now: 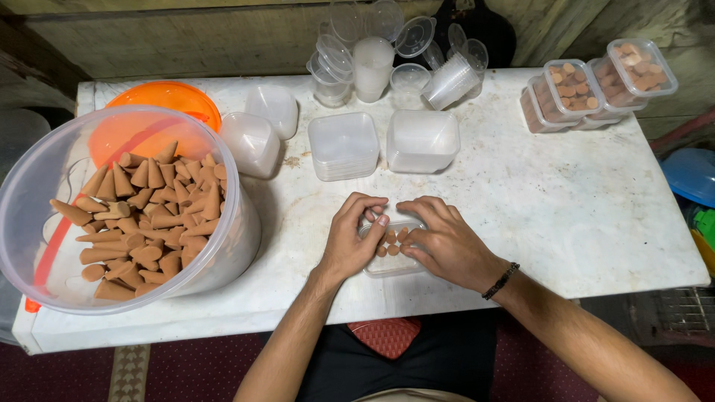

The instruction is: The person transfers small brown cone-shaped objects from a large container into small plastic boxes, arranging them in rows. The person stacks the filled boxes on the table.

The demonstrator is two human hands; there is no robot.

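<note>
Both hands are curled over a small clear box (392, 257) at the table's (566, 201) near edge. The left hand (351, 242) pinches its rim, and the right hand (445, 242) presses brown cones (392, 242) upright inside with bent fingers. I'd worry the packed cones could tip or chip if pushed too hard. The big tub (246, 223) of cones sits well apart, to the left.

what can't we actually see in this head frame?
- Small clear box: both hands cover it, so its cone count is hidden.
- Left hand and right hand: fingers curled, so the grip is unclear.
- Big tub: left edge cuts it off.
- Blue item: cut off by the right edge.
</note>
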